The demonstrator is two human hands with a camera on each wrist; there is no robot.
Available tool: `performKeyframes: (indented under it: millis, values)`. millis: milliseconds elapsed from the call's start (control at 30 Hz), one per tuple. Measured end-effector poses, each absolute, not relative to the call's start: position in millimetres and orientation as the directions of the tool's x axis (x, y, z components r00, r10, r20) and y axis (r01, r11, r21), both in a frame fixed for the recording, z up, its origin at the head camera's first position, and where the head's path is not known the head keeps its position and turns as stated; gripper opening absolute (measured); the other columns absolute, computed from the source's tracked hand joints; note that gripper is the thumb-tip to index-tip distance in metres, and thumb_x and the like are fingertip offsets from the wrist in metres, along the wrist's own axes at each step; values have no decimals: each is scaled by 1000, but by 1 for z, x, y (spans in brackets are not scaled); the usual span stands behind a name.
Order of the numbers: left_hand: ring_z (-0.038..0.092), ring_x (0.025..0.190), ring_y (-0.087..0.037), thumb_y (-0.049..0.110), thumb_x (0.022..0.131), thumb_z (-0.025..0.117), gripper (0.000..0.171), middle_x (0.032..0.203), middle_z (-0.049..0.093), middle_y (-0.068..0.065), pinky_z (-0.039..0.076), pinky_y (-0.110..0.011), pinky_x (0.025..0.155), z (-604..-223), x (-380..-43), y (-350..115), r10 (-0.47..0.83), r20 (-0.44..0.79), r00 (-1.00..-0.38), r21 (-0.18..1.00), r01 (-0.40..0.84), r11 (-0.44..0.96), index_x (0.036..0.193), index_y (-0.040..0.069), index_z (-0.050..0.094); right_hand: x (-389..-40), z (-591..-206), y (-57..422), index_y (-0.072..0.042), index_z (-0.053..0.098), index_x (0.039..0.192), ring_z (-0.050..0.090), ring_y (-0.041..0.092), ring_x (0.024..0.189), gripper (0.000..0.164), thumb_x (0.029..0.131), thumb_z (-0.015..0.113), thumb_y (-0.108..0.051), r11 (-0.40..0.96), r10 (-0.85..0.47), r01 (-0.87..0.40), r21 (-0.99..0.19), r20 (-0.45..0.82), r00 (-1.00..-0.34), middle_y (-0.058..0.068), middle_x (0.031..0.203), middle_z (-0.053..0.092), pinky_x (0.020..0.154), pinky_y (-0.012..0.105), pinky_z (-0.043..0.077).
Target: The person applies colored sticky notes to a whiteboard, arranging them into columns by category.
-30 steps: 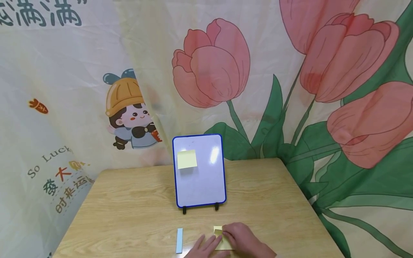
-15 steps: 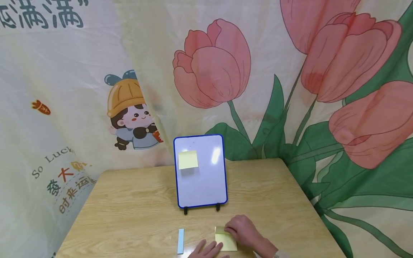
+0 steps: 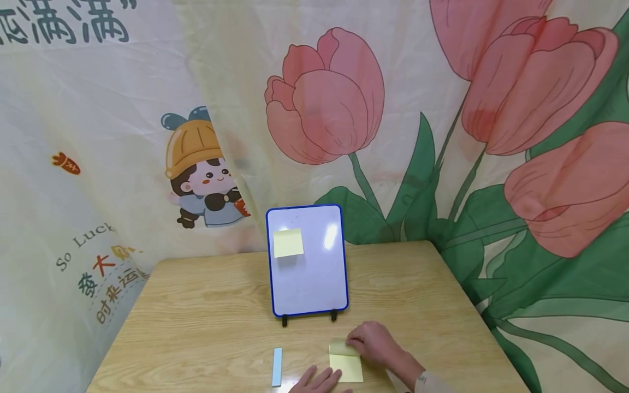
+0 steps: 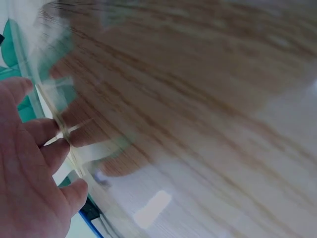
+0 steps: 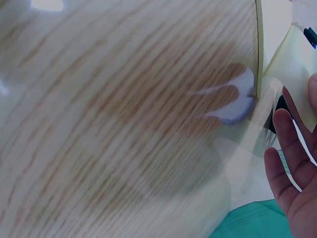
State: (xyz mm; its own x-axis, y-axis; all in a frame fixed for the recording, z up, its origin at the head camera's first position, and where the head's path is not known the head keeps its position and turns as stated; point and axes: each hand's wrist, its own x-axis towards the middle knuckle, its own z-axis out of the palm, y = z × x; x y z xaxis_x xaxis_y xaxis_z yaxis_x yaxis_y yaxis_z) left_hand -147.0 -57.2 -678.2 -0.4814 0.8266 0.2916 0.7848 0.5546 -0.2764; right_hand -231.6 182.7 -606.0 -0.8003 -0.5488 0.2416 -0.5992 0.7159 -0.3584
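While the left hand (image 3: 316,382) rests its slightly spread, nearly straight fingers on the left edge of the yellow pad (image 3: 348,371), the right hand (image 3: 375,343) pinches the corner of a lifted yellow sheet (image 3: 339,346) at the pad's far side. Compared with a second ago, the right hand is farther from the left, and more of the sheet stands up. Left of the pad lies a blue strip (image 3: 277,367); beyond, a whiteboard (image 3: 314,284) bears a yellow note (image 3: 288,243).
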Motion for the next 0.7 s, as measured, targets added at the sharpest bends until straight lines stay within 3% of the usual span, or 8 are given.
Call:
performKeyframes:
  millis: [167, 433, 700]
  values:
    - [56, 129, -10, 58, 104, 24, 55, 148, 52, 3, 49, -43, 99, -677, -146, -57, 831, 277, -482, -222, 810, 543, 156, 42, 20, -234, -605, 184, -21, 80, 82, 64, 1, 69, 6, 85, 75, -23, 723, -522, -579, -377, 252, -815, -11, 79, 75, 65, 24, 52]
    - [57, 128, -10, 59, 103, 26, 56, 146, 53, 3, 50, -43, 98, -680, -144, -58, 824, 312, -473, -244, 798, 551, 156, 41, 20, -238, -611, 183, -18, 80, 83, 58, -1, 66, 11, 86, 75, -28, 754, -474, -552, -355, 288, -832, -10, 77, 75, 60, 21, 48]
    - [54, 131, -12, 61, 103, 19, 57, 149, 50, 2, 46, -42, 102, -676, -145, -56, 835, 230, -499, -232, 806, 545, 156, 43, 17, -242, -616, 183, -18, 80, 84, 62, 2, 67, 11, 85, 76, -28, 767, -438, -537, -352, 325, -838, -8, 79, 76, 64, 24, 52]
